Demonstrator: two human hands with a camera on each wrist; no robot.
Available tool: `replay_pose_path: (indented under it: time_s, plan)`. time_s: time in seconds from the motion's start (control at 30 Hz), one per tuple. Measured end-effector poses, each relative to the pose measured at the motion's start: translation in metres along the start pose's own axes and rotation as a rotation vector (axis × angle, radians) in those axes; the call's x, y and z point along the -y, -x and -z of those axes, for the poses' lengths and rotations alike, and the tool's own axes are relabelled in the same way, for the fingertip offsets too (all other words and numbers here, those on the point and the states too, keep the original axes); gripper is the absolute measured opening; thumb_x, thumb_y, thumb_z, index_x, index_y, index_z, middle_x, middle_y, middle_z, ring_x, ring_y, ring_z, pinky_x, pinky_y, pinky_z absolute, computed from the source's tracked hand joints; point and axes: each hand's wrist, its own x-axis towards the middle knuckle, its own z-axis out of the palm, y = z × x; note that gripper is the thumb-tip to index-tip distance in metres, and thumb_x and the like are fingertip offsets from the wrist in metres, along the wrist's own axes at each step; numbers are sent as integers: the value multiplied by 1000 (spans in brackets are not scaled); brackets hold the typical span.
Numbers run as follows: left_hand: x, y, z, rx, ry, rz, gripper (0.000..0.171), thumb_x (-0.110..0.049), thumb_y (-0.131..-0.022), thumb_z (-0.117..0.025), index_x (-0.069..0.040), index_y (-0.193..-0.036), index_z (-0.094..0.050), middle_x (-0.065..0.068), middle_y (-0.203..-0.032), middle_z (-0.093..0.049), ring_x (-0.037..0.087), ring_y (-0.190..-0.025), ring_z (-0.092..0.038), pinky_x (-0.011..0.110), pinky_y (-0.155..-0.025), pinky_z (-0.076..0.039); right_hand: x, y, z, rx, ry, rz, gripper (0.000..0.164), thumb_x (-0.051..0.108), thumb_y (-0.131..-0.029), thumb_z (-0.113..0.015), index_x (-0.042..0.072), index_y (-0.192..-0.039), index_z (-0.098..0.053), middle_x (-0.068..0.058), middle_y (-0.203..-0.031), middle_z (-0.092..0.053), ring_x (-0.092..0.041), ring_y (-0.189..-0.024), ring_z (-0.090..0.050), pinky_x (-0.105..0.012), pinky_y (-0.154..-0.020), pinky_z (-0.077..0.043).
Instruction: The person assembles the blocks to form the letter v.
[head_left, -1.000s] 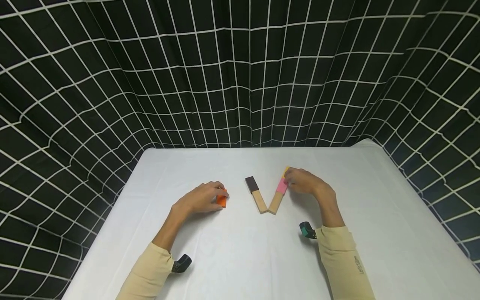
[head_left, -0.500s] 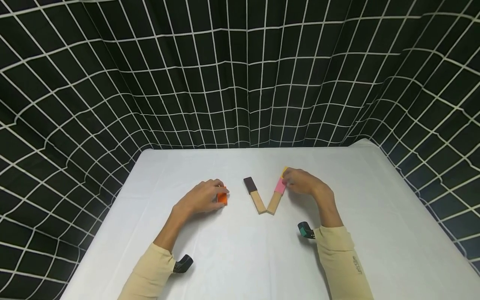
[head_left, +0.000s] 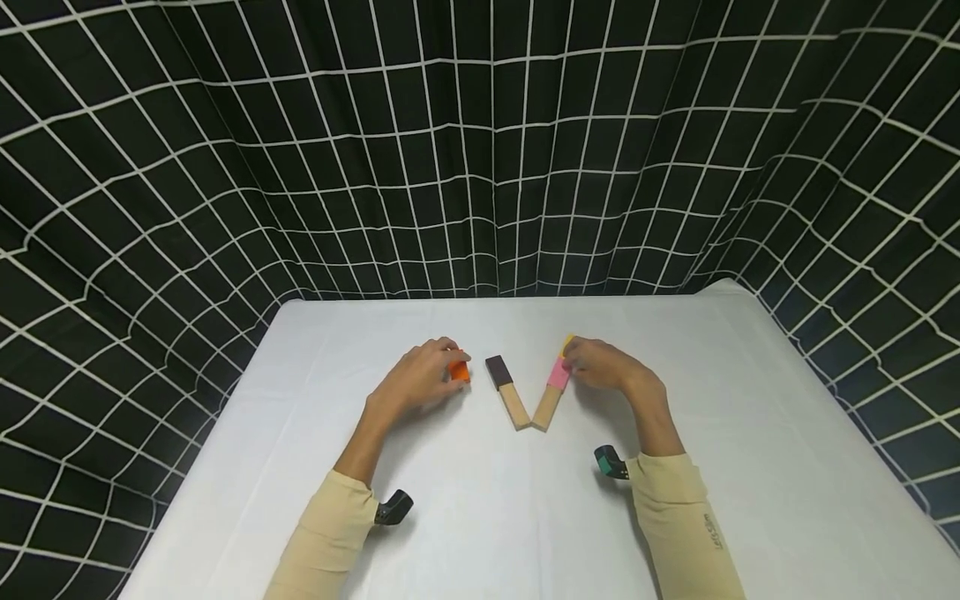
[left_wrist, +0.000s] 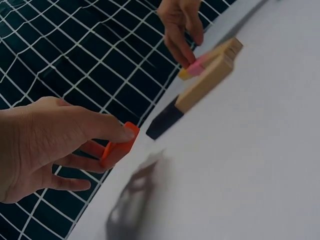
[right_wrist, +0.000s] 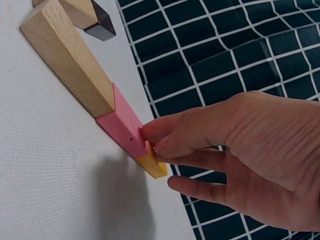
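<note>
My left hand [head_left: 416, 379] pinches a small orange block [left_wrist: 121, 147] between thumb and fingers, above the white table with its shadow apart below. To its right lies a dark brown block [head_left: 498, 371], end to end with a plain wooden block [head_left: 514, 406]. A second wooden block [head_left: 547, 408] meets that one at the near end, forming a V. Along the V's right arm follow a pink block [head_left: 558, 374] and a yellow block [right_wrist: 151, 165]. My right hand [head_left: 606, 364] has its fingertips on the yellow block, right at the pink block's end, partly covering both.
A white cloth covers the table [head_left: 465, 533]. Black curtains [head_left: 420, 167] with a white grid stand behind and at both sides. Small dark wrist cameras, the left one [head_left: 394, 507] and the right one [head_left: 611, 461], stick out from the beige sleeves.
My left hand has moved right and away from me with the orange block, closer to the dark brown block. The right hand stays at the yellow block.
</note>
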Motion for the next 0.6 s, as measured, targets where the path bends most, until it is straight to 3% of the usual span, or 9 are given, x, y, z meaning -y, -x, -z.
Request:
replay_pose_path:
  time_s: [0.4,0.6]
  plan:
    - [-1,-35,-4,-39,74,110,42,-30,-98,-73,-14,-136,-70,12,-138,-65,31,-125,-63,51,-108,-53,-1,1,-1,9,-2,-41,25,-2,-96,-62,-1,-117,-77,-19,-128,-68,-39,-125,-65,-51,-108,-55]
    - [1,-50,-11,-19,103,109,44,-33,-99,-72,-13,-138,-69,12,-138,-64,31,-126,-63,51,-107,-52,-1,1,-1,7,-11,-31,25,-3,-95,-63,-2,-116,-77,-20,-126,-68,-40,-123,-66,-51,-107,-56]
